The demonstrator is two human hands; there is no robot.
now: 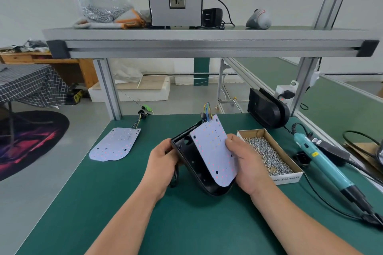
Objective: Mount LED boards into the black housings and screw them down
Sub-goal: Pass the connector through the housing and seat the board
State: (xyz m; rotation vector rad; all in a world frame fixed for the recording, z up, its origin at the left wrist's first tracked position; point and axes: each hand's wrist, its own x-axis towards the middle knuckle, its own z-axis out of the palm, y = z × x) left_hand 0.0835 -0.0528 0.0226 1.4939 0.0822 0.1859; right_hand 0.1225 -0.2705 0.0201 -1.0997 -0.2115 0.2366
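Observation:
A black housing (193, 163) is tilted up over the middle of the green table, its open side facing me. My left hand (163, 162) grips its left edge. A white LED board (213, 151) with coloured wires at its top end leans half inside the housing, and my right hand (247, 163) holds the board by its right edge. More LED boards (115, 144) with wires lie stacked flat at the left of the table. A cardboard box of screws (267, 154) stands just right of my right hand. A teal electric screwdriver (325, 163) lies further right.
A second black housing (267, 108) leans against the frame post at the back right. An aluminium shelf (207, 47) spans overhead, carrying a screw feeder machine and a bag of screws. Cables trail along the table's right edge.

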